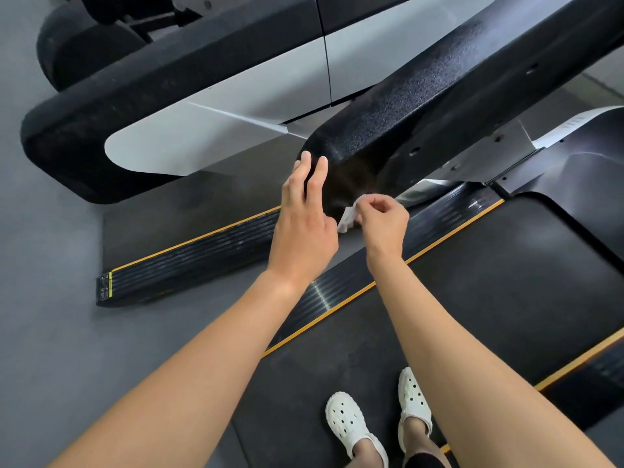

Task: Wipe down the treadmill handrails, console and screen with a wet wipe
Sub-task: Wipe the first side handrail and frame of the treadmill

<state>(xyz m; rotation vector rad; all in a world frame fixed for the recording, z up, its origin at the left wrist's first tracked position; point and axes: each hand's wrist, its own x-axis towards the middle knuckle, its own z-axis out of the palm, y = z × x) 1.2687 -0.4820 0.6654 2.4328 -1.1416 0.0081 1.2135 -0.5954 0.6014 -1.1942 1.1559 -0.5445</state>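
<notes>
A person stands on the treadmill's dark belt [472, 282], both bare arms reaching forward to the rounded end of the black, rough-textured handrail [439, 96] on their left side. That rail end hangs over the left edge of the deck, above the ribbed side rail [341, 288] with its yellow stripe.

The left hand [304, 217] is flat and relaxed, with the fingers straight and slightly spread. Its fingertips seem to rest on the outer curve of the rail's tip, and it holds nothing.

The right hand [383, 219] is curled, with thumb and fingertips pinching a small crumpled white wet wipe [347, 219]. The wipe sits at the lower face of the rail end, just beside the left hand's thumb side and between the two hands. I cannot tell for sure whether it is pressed to the rail or held a touch off it.

Down at the near edge of the belt are the person's feet in white perforated clogs [347, 423], side by side.

Past the left edge of the deck stands a second treadmill [101, 106], with a thick black rail and a pale grey panel. Its own striped foot rail lies on the grey floor [44, 265].
</notes>
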